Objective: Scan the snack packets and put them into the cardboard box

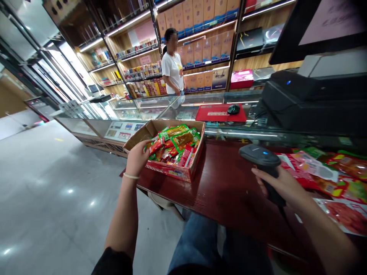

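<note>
My right hand (276, 181) is wrapped round the handle of a black barcode scanner (259, 154), which shows a small blue light on top. Its head points left over the dark red table. At the left side of an open cardboard box (169, 172), my left hand (139, 156) has its fingers closed on the end of a red snack packet (156, 145). Part of that grip is hidden behind the hand. Several green, red and gold snack packets (183, 139) lie heaped in the box.
More snack bags (323, 172) are piled on the table (220, 172) at right. Behind stand a glass counter (149, 105), a red mat (206, 113) with a black mouse (233, 109), and a monitor (286, 34). A person (172, 70) in white stands beyond the counter.
</note>
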A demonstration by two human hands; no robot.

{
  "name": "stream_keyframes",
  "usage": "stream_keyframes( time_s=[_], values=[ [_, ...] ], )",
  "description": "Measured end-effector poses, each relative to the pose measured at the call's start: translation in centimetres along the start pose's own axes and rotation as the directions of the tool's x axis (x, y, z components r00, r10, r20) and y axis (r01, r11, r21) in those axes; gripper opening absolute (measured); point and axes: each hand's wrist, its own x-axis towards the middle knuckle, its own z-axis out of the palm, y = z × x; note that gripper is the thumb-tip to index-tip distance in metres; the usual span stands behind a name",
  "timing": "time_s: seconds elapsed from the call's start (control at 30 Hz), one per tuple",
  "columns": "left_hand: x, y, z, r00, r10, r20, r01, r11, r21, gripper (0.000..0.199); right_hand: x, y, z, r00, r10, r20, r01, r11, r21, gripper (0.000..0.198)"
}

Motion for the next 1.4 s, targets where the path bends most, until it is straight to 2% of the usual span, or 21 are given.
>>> stream_keyframes(
  time_s=[0.1, 0.23, 0.33, 0.5, 0.67, 0.77, 0.9, 1.03, 1.13, 1.2, 1.27, 1.4],
  values=[
    [-0.6, 0.6, 0.5, 0.998, -0.043, -0.053, 0.039, 0.996, -0.075, 0.035, -0.6, -0.2, -0.1, 1.0, -0.003, -0.021, 0.004, 1.0, 0.023, 0.039],
    [-0.9, 3.5, 1.4, 0.995, 0.0, -0.095, -0.015, 0.988, -0.152, 0.031, -1.8, -0.3, -0.9, 1.0, -0.009, -0.024, 0.01, 0.999, 0.031, 0.041],
    [-1.1, 6.3, 2.2, 0.994, 0.057, -0.097, -0.075, 0.979, -0.189, 0.03, -3.0, 0.0, -1.6, 0.999, -0.016, -0.032, 0.017, 0.999, 0.04, 0.043],
    [-1.6, 11.8, 4.2, 0.987, 0.113, -0.111, -0.142, 0.946, -0.293, 0.03, -5.3, 1.3, -3.9, 0.993, 0.049, -0.107, -0.045, 0.998, 0.041, 0.042],
    [-2.5, 17.9, 8.3, 0.955, 0.297, -0.005, -0.271, 0.861, -0.43, 0.03, -8.1, 3.2, -7.5, 0.972, 0.057, -0.228, -0.047, 0.998, 0.047, 0.038],
    [-3.6, 22.1, 11.1, 0.896, 0.44, 0.067, -0.359, 0.804, -0.474, 0.031, -9.6, 4.1, -9.7, 0.951, 0.067, -0.301, -0.042, 0.995, 0.087, 0.039],
    [-5.6, 27.8, 13.7, 0.751, 0.64, 0.163, -0.492, 0.706, -0.51, 0.03, -11.1, 5.2, -12.2, 0.916, 0.111, -0.385, -0.062, 0.989, 0.137, 0.042],
    [-7.7, 33.0, 16.6, 0.613, 0.741, 0.274, -0.483, 0.626, -0.612, 0.028, -12.0, 6.1, -14.1, 0.887, 0.117, -0.447, -0.065, 0.989, 0.13, 0.044],
    [-9.3, 36.0, 19.7, 0.541, 0.775, 0.326, -0.459, 0.597, -0.658, 0.025, -12.5, 6.9, -15.1, 0.872, 0.119, -0.475, -0.066, 0.99, 0.127, 0.044],
    [-10.3, 37.6, 21.7, 0.514, 0.79, 0.335, -0.47, 0.586, -0.66, 0.027, -12.8, 7.4, -15.5, 0.861, 0.125, -0.492, -0.067, 0.989, 0.133, 0.044],
    [-11.3, 38.8, 23.3, 0.505, 0.794, 0.339, -0.495, 0.588, -0.64, 0.037, -13.0, 7.8, -15.9, 0.857, 0.127, -0.5, -0.065, 0.988, 0.14, 0.044],
    [-12.6, 40.4, 24.4, 0.521, 0.742, 0.421, -0.536, 0.669, -0.515, 0.065, -13.3, 8.2, -16.3, 0.845, 0.149, -0.514, -0.073, 0.984, 0.165, 0.044]
  ],
)
